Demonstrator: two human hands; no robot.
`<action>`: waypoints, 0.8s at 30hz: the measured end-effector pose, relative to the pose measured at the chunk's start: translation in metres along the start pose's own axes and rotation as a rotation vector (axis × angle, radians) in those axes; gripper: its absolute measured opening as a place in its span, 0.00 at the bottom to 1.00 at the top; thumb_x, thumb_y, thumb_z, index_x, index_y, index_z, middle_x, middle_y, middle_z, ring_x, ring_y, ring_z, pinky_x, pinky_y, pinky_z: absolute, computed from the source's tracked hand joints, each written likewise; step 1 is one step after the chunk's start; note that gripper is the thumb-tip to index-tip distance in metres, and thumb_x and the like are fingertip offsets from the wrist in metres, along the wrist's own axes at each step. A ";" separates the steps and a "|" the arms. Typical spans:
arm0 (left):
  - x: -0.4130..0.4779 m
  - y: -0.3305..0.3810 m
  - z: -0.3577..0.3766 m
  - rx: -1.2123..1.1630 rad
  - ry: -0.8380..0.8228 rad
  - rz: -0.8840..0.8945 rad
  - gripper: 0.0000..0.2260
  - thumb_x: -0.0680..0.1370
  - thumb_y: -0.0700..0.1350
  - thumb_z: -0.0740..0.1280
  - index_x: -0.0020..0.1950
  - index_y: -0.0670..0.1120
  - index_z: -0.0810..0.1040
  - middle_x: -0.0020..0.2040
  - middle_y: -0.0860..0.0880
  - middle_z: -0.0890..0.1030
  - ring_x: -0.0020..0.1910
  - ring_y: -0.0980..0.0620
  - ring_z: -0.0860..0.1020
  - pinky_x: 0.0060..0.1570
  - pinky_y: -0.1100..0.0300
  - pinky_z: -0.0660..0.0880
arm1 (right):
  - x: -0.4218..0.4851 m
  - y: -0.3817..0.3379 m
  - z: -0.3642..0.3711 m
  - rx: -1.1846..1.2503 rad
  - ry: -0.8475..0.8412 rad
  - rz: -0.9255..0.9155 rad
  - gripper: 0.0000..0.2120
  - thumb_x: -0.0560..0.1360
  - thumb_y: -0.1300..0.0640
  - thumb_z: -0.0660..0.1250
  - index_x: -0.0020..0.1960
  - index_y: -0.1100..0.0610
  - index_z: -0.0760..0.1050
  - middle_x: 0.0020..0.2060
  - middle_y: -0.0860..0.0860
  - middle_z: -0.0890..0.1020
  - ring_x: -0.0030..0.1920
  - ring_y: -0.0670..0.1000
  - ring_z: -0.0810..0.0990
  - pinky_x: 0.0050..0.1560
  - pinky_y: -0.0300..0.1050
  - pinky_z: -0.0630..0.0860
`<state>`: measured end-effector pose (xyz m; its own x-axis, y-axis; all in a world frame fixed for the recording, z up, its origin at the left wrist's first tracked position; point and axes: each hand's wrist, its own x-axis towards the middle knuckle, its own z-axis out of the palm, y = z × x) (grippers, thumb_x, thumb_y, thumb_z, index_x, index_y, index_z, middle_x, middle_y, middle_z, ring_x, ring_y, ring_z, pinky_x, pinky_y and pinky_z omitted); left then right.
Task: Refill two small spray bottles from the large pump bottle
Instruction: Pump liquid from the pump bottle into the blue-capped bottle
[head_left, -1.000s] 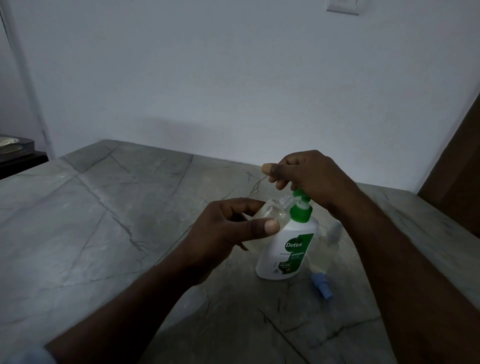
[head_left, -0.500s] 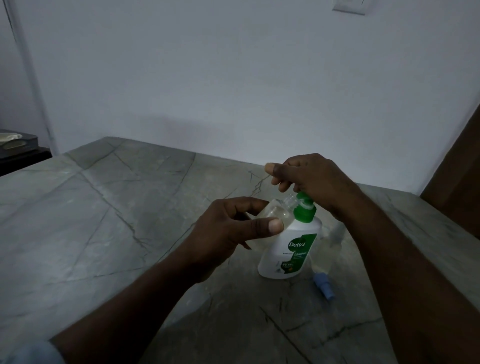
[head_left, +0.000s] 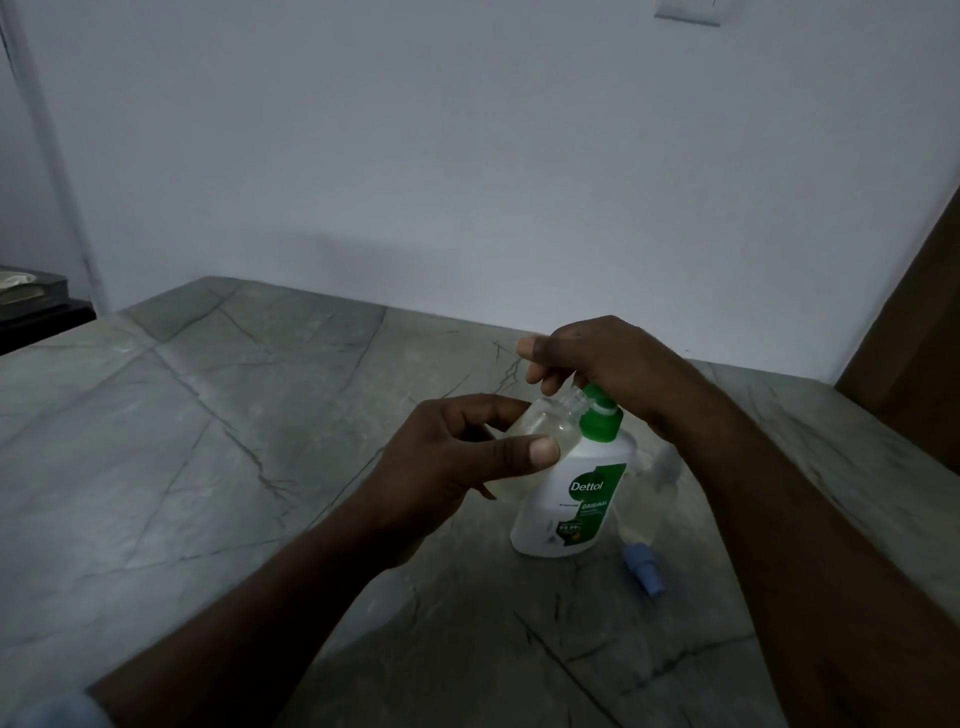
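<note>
First fill under way: my left hand (head_left: 447, 462) grips one uncapped small spray bottle (head_left: 545, 422), tilted, neck at the spout of the pump bottle (head_left: 582, 499), while my right hand (head_left: 597, 364) curls over its pump head. The second spray bottle (head_left: 649, 499) stands just behind the pump bottle, fill level unclear; a blue cap (head_left: 644, 569) lies beside it.

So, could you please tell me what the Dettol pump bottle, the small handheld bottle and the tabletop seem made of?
Dettol pump bottle: opaque white plastic by its soft sheen, with a green plastic pump. Small spray bottle: clear, see-through; probably plastic, possibly glass. Tabletop: grey stone, likely marble, smooth, with dark veins.
</note>
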<state>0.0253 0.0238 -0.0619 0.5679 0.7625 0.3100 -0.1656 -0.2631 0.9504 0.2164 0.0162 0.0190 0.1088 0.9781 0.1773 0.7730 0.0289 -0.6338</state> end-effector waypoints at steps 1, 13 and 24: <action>0.000 0.000 0.000 0.002 -0.001 0.000 0.19 0.66 0.57 0.78 0.53 0.51 0.88 0.49 0.45 0.87 0.47 0.38 0.84 0.51 0.32 0.78 | 0.000 0.000 0.000 -0.005 0.000 -0.002 0.18 0.77 0.38 0.67 0.45 0.52 0.85 0.43 0.48 0.86 0.43 0.49 0.81 0.52 0.50 0.76; 0.000 0.001 0.000 0.007 -0.005 0.009 0.18 0.67 0.57 0.77 0.54 0.51 0.87 0.51 0.46 0.87 0.50 0.36 0.83 0.52 0.31 0.78 | -0.002 0.001 -0.008 -0.027 0.195 -0.078 0.21 0.76 0.34 0.66 0.43 0.51 0.85 0.36 0.45 0.86 0.39 0.45 0.83 0.44 0.45 0.78; 0.000 0.001 0.000 0.002 0.000 -0.004 0.19 0.66 0.57 0.78 0.53 0.50 0.87 0.50 0.45 0.88 0.49 0.36 0.84 0.53 0.30 0.77 | 0.001 0.000 0.001 -0.012 0.015 0.015 0.18 0.77 0.38 0.68 0.45 0.53 0.85 0.42 0.48 0.86 0.43 0.49 0.81 0.50 0.49 0.76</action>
<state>0.0253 0.0240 -0.0610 0.5686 0.7635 0.3061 -0.1613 -0.2614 0.9517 0.2160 0.0176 0.0189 0.1295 0.9753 0.1788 0.7783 0.0118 -0.6277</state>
